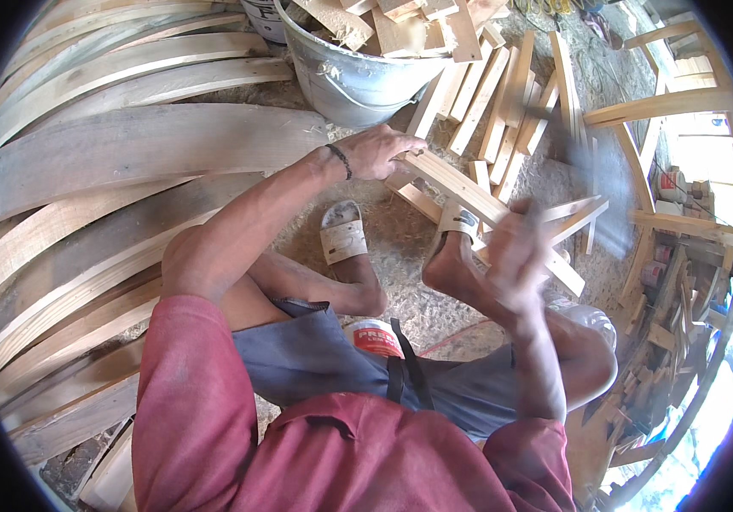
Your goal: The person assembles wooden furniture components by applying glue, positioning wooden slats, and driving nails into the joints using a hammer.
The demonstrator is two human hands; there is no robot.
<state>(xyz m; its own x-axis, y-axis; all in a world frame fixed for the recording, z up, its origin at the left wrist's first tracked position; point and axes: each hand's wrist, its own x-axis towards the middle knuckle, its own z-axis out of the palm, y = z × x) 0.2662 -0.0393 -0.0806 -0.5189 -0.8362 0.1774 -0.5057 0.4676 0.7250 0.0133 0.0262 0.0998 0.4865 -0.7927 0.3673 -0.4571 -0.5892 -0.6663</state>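
My left hand (378,152) is closed round the upper-left end of a pale wooden strip (456,186), which slants down to the right. This strip lies over other wooden pieces that meet at angles near my right foot. My right hand (520,260) is a fist, smeared by motion, above the strip's lower right part. A grey, blurred tool (609,196), apparently a hammer, extends from that fist toward the upper right; its outline is too smeared to make out fully. Whether it touches the wood cannot be seen.
Long planks (144,158) are stacked along the left. A grey bucket (353,81) full of wood offcuts stands ahead. Several cut strips (490,94) lie right of it. A white and red pail (375,337) is beneath me. Wooden frames (665,107) stand at the right.
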